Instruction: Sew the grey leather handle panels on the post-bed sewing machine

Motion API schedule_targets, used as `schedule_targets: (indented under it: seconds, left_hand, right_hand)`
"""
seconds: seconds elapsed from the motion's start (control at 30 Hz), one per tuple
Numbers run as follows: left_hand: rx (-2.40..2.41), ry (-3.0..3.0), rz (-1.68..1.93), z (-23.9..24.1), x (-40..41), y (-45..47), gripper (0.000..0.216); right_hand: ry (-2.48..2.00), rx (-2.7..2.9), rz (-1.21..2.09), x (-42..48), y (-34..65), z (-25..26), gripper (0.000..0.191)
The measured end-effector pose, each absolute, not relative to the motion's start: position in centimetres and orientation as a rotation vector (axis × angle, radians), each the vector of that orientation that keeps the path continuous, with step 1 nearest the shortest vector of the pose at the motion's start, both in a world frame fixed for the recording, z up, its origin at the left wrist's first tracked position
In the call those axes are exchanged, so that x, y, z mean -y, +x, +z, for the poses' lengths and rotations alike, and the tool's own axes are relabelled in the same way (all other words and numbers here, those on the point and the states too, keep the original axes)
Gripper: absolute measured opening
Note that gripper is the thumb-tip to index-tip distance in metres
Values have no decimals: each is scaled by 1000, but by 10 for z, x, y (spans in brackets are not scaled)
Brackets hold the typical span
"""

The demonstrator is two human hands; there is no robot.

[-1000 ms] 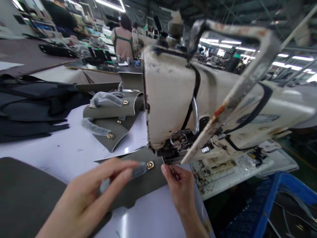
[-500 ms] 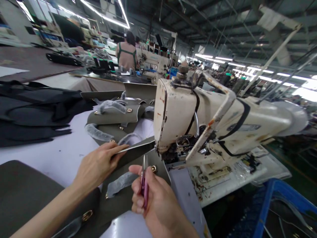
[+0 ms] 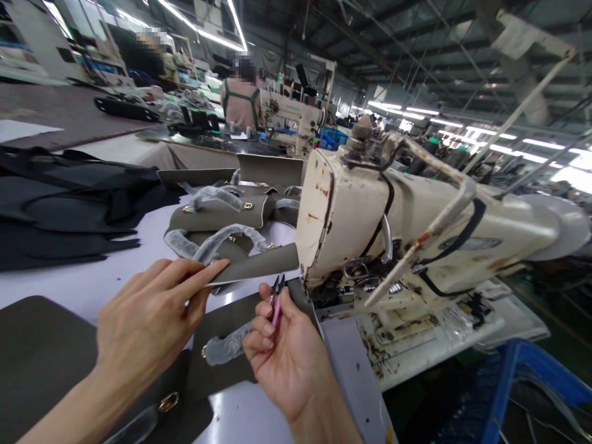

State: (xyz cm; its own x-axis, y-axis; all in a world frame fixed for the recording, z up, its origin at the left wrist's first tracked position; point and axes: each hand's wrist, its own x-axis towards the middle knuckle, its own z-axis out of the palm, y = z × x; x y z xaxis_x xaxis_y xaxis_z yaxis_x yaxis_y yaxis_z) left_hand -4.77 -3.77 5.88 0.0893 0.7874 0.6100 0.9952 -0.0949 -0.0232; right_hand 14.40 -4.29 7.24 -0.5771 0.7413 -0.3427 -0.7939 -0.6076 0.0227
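Note:
My left hand (image 3: 148, 311) pinches the edge of an olive-grey leather panel (image 3: 259, 264) and lifts it up towards the head of a worn cream sewing machine (image 3: 398, 216). My right hand (image 3: 282, 351) is closed round small pink thread snips (image 3: 276, 299), blades pointing up just under the lifted panel. Beneath both hands lies another olive panel (image 3: 231, 357) with a plastic-wrapped handle (image 3: 226, 346) and a gold ring fitting.
A stack of olive bag panels (image 3: 217, 213) with wrapped handles sits behind. Black bag pieces (image 3: 65, 203) lie at left. A blue crate (image 3: 518, 388) stands at lower right. A person in an apron (image 3: 241, 102) works far back at another machine.
My left hand has raised the olive panel higher and gripped its edge. My right hand, empty a second ago near the needle, has turned the snips so the blades point up.

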Motion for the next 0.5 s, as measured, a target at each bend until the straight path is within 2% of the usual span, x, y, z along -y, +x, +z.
schedule_targets:
  seconds: [0.3, 0.4, 0.5]
  left_hand:
    - [1740, -2051, -494, 58, 32, -61, 36]
    - [1627, -2077, -381, 81, 0, -65, 32]
    - [1555, -1898, -389, 123, -45, -64, 39]
  right_hand:
    - [-366, -155, 2082, 41, 138, 68, 35]
    - [-375, -120, 2114, 51, 139, 66, 36]
    - [-424, -21, 2168, 63, 138, 64, 32]
